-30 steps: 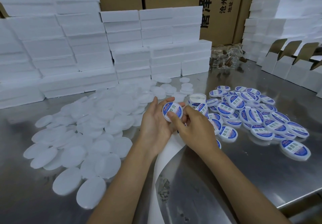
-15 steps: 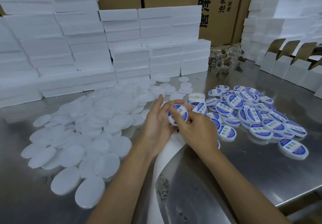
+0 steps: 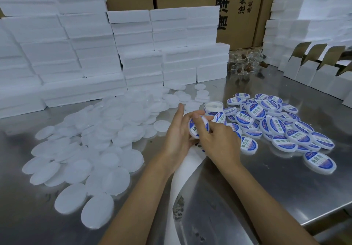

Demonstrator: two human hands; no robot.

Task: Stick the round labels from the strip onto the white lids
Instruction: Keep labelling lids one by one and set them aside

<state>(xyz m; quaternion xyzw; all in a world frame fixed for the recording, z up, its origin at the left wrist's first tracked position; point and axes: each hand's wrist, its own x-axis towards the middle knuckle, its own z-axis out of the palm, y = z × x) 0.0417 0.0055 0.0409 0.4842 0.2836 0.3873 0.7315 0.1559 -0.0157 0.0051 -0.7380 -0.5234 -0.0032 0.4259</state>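
The steel table (image 3: 285, 197) is backed along its far edge by stacked white foam blocks (image 3: 76, 54), with folded white cartons (image 3: 314, 73) ranged at the far right corner. The left half of the table is covered by a spread of unlabelled white lids (image 3: 85, 149); finished, labelled lids (image 3: 276, 126) are heaped toward the right edge. A white backing strip (image 3: 182, 178) is run from the near edge up under the hands to a label roll (image 3: 214, 108) standing near the middle. One lid (image 3: 198, 125) is gripped in the left hand (image 3: 177, 138) just above the table centre, tilted on edge, with a blue-and-white label (image 3: 193, 128) already on its face. The label is pressed by the thumb of the right hand (image 3: 219, 140), whose remaining fingers are curled round the lid's rim. The step in hand is judged to be smoothing. Should pressure be applied unevenly, a crease or trapped air may be left; should the lid be released before the edges are seated, the label margin may lift. The loose strip beneath the wrists may be snagged and the roll toppled.
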